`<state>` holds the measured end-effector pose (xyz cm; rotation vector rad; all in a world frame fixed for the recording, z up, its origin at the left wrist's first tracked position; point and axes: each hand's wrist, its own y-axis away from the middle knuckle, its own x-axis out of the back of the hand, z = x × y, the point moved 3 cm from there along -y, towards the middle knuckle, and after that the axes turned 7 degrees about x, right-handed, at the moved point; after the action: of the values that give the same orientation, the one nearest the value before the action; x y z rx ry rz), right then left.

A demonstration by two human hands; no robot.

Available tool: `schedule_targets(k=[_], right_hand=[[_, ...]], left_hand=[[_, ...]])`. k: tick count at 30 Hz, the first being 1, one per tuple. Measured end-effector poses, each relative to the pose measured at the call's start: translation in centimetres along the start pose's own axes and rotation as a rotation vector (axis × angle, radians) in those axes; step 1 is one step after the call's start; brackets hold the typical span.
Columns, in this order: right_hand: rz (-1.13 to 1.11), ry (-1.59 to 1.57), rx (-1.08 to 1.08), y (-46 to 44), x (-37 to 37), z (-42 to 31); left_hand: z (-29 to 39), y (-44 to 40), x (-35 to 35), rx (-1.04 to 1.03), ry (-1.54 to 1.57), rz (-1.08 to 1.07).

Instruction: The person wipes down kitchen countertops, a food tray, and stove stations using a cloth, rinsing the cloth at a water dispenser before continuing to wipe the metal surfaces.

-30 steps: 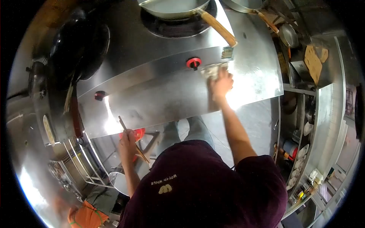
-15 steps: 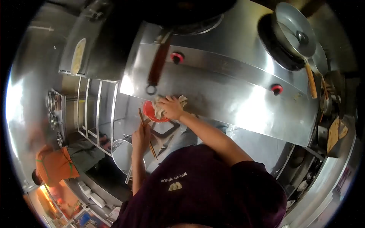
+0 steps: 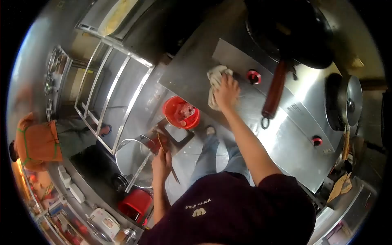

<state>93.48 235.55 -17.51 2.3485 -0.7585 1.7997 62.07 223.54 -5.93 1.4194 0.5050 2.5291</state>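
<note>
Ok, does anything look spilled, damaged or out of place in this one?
Nothing stands out: no clear spill or damage shows on the steel counter, the right hand rests on a cloth there, and the red bucket stands upright below.

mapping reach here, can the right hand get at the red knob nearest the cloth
Probably yes: the right hand is on the cloth, close to that red knob, and nothing visible blocks the way between hand and knob.

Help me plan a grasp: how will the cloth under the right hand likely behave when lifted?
The cloth is probably floppy, given its crumpled folds. It seems unlikely to roll, lying bunched partly beneath the right hand.
</note>
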Motion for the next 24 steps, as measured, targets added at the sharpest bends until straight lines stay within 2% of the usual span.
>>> schedule_targets(k=[2, 3, 4, 7, 8, 9, 11, 13, 15, 17, 19, 20, 21, 23, 24], right_hand=[[0.046, -0.026, 0.041, -4.2, -3.5, -4.6], [-0.023, -0.074, 0.083, -6.0, -4.4, -7.0], [0.072, -0.081, 0.148, -6.5, -5.8, -9.5], [-0.167, -0.359, 0.412, -5.7, -7.0, -15.5], [-0.168, -0.454, 0.509, -4.2, -7.5, -16.6], [-0.299, -0.521, 0.589, -2.8, -7.3, -17.2], [-0.497, -0.530, 0.612, 0.3, -6.0, -16.8], [-0.514, -0.410, 0.694, 3.0, -4.5, -13.6], [-0.453, -0.459, 0.605, 4.8, -1.2, -8.4], [-0.288, -0.358, 0.456, 7.6, 1.1, -2.0], [-0.283, -0.294, 0.308, 11.0, 5.0, 5.0], [-0.219, -0.250, 0.208, 13.2, 7.3, 8.5], [-0.124, -0.259, 0.092, 15.9, 9.0, 12.2], [0.026, -0.125, -0.040, 21.8, 13.1, 19.2], [0.079, -0.087, -0.181, 25.4, 15.4, 22.5]], left_hand=[[-1.4, 0.6, 0.1, 0.076, 0.043, -0.012], [-2.0, 0.9, 0.1, 0.095, 0.065, -0.005], [-2.3, 1.1, 0.1, 0.109, 0.087, 0.001], [-2.2, 1.4, 0.5, 0.139, 0.132, 0.018], [-2.5, 1.3, 0.4, 0.127, 0.103, 0.024], [-2.5, 1.0, 0.4, 0.099, 0.101, 0.012], [-1.9, 0.1, 0.6, 0.060, 0.068, 0.016], [-0.6, -0.7, 0.5, -0.004, 0.087, 0.015], [1.5, -1.3, 0.2, -0.134, 0.032, 0.007], [2.6, -1.9, -1.7, -0.299, 0.008, -0.051], [6.4, -0.6, -3.1, -0.348, -0.009, -0.151], [8.2, 0.0, -4.2, -0.559, -0.064, -0.112], [8.5, 0.1, -5.9, -0.462, -0.175, -0.260], [11.2, 1.7, -8.6, -0.557, -0.278, -0.330], [13.1, 2.8, -10.0, -0.674, -0.236, -0.347]])
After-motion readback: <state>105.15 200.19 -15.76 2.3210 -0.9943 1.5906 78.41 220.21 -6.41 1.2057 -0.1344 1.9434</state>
